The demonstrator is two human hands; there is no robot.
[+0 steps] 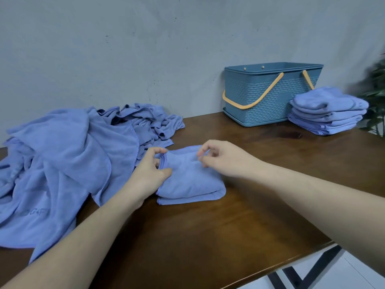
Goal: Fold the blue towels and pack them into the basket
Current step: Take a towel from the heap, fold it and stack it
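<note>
Left hand [149, 171] pinching the far-left corner of the small folded blue microfibre towel [190, 180] at mid-table; right hand [220, 158] loosely curled just above its far edge (contact hard to tell). Best to align hems, press flat, then lift. Loose blue towel heap [68, 155] left; folded blue stack [327, 111] beside the teal woven-pattern plastic basket [268, 97].
</note>
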